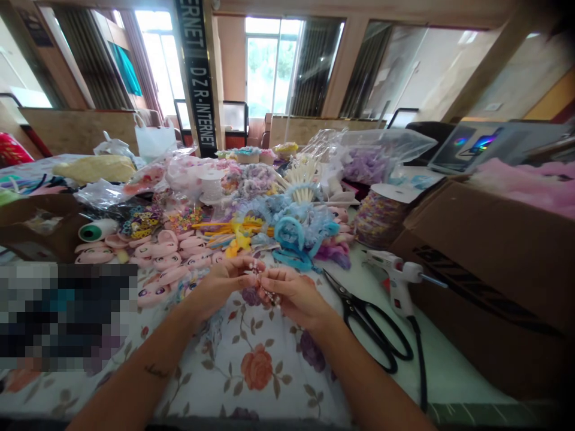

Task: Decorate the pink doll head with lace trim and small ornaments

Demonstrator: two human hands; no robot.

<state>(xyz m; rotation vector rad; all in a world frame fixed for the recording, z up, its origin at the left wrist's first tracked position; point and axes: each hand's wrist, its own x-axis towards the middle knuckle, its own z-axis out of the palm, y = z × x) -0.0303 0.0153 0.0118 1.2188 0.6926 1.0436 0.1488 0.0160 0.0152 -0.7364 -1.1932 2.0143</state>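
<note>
Both hands meet over the flowered tablecloth (251, 395). Between the fingertips is a small strand of pale beads (272, 297), partly covered by the fingers. My left hand (229, 281) pinches its upper end with thumb and forefinger. My right hand (291, 293) has closed its fingers on the lower part, where a bit of the strand hangs down. Just beyond lie a blue fluffy trim bundle (300, 230) and several pink rabbit-like plush heads (168, 257). Black-handled scissors (368, 323) rest to the right of my right hand, blades pointing away from me.
A white glue gun (398, 278) with a black cord lies by a large cardboard box (489, 275) on the right. Behind stand a spool of multicoloured yarn (381, 215) and a clear plastic bag (381, 143). At left is an open brown box (40, 221).
</note>
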